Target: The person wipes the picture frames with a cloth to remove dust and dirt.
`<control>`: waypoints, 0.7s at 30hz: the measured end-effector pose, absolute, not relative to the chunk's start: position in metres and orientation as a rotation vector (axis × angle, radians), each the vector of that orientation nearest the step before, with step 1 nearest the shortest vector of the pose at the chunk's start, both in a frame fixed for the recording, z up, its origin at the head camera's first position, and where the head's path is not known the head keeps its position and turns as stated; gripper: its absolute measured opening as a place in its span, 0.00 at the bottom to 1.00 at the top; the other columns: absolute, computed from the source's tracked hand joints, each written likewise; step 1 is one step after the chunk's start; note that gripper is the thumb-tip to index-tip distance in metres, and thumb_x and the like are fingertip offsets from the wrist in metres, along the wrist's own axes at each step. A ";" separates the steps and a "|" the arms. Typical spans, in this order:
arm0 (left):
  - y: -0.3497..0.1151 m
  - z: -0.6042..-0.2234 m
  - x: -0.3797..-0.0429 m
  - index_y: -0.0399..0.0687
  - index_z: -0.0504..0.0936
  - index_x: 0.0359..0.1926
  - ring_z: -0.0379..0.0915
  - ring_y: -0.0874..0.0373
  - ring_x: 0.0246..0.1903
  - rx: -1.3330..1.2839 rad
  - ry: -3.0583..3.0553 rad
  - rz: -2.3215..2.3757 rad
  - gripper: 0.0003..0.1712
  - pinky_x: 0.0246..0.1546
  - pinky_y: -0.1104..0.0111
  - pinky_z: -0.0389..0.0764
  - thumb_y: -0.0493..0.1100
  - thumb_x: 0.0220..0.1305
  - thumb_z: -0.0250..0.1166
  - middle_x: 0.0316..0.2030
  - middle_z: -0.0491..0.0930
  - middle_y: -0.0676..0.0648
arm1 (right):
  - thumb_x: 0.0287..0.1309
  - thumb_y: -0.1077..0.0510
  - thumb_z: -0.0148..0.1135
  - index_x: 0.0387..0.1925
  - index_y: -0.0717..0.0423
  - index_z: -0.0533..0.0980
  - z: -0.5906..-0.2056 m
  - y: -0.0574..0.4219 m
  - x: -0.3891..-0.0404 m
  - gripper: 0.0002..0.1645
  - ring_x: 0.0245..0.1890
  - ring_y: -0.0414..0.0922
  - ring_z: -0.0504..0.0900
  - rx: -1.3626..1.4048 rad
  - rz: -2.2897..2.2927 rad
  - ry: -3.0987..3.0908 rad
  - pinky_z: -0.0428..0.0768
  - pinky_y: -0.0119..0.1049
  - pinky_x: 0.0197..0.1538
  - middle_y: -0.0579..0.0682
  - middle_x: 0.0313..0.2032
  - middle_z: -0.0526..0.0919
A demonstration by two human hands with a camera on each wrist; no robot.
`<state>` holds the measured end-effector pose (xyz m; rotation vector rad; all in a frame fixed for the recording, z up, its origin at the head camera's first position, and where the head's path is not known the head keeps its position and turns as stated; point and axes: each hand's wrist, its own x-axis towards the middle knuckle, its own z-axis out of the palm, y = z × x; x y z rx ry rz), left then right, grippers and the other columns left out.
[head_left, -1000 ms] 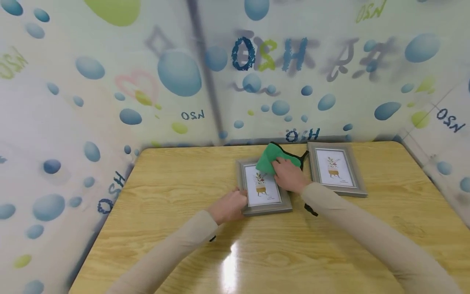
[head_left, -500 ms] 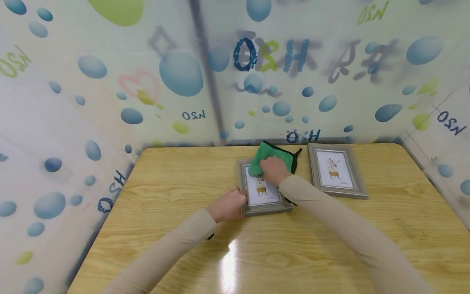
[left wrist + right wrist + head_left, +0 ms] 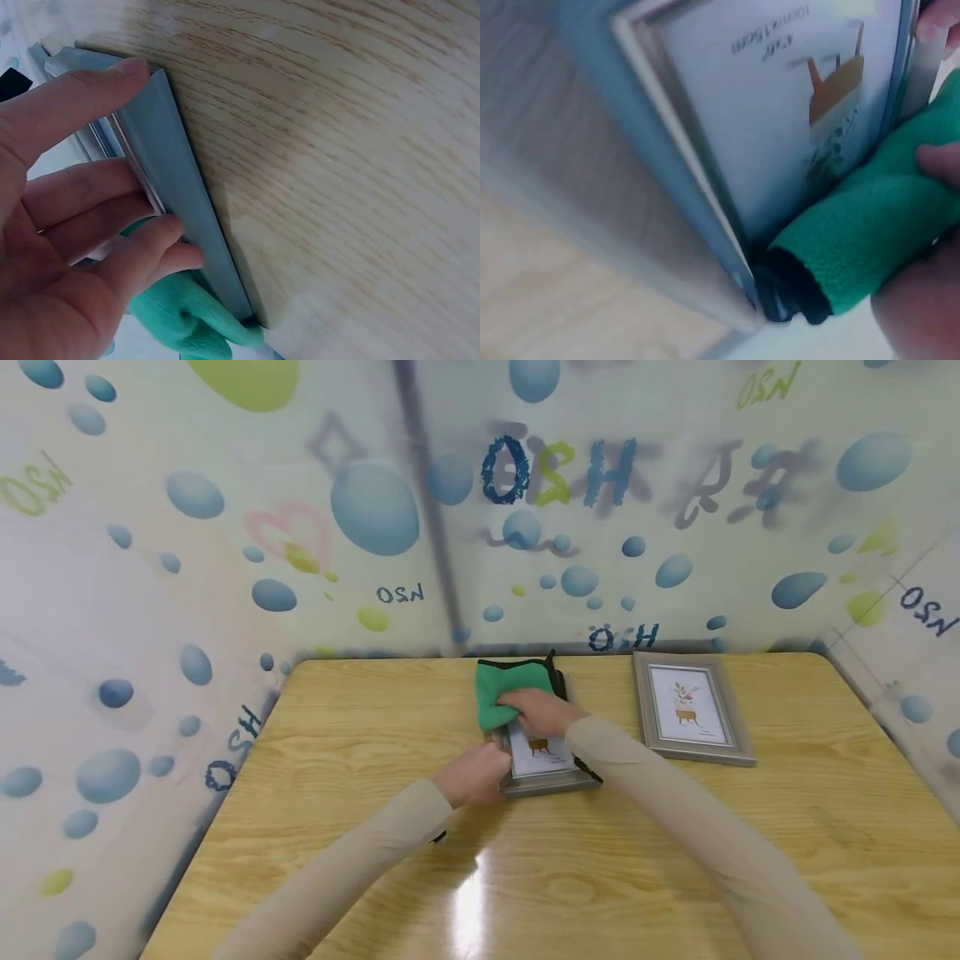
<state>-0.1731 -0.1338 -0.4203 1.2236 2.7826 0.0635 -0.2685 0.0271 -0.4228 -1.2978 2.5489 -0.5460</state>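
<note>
A grey picture frame (image 3: 551, 785) with a printed plant picture lies flat on the wooden table. My left hand (image 3: 474, 774) holds its left side; in the left wrist view the thumb and fingers (image 3: 142, 244) lie along the grey edge (image 3: 180, 172). A green cloth (image 3: 491, 693) with black trim covers the frame's upper part and overhangs its top left corner. My right hand (image 3: 542, 712) grips this cloth and presses it there. In the right wrist view the bunched cloth (image 3: 870, 225) lies across the picture (image 3: 780, 112), partly hiding the plant.
A second, matching picture frame (image 3: 693, 710) lies to the right on the wooden table (image 3: 360, 727). Behind the table's far edge stands a wall covering (image 3: 465, 568) with blue and green blots and lettering.
My right hand has moved left with the green cloth, from the frame's upper right to its upper left corner. My left hand keeps its hold on the frame's left side.
</note>
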 end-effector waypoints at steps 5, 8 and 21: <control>-0.132 -0.421 -0.173 0.38 0.82 0.31 0.79 0.57 0.27 1.219 2.785 0.080 0.14 0.28 0.70 0.80 0.39 0.46 0.77 0.26 0.81 0.47 | 0.61 0.76 0.44 0.61 0.63 0.72 -0.416 0.033 -0.268 0.28 0.63 0.55 0.69 -1.441 -0.529 2.420 0.67 0.44 0.64 0.59 0.63 0.71; -0.131 -0.422 -0.173 0.38 0.81 0.30 0.79 0.56 0.29 1.204 2.798 0.082 0.13 0.30 0.69 0.80 0.39 0.46 0.77 0.26 0.80 0.47 | 0.60 0.76 0.44 0.60 0.60 0.74 -0.414 0.040 -0.271 0.28 0.62 0.54 0.70 -1.438 -0.477 2.400 0.69 0.44 0.62 0.56 0.62 0.72; -0.127 -0.417 -0.171 0.37 0.83 0.36 0.81 0.54 0.33 1.111 2.782 0.097 0.16 0.34 0.66 0.81 0.38 0.46 0.77 0.30 0.83 0.45 | 0.64 0.70 0.53 0.65 0.54 0.70 -0.419 0.059 -0.274 0.28 0.66 0.52 0.65 -1.210 0.001 2.660 0.69 0.46 0.62 0.54 0.66 0.68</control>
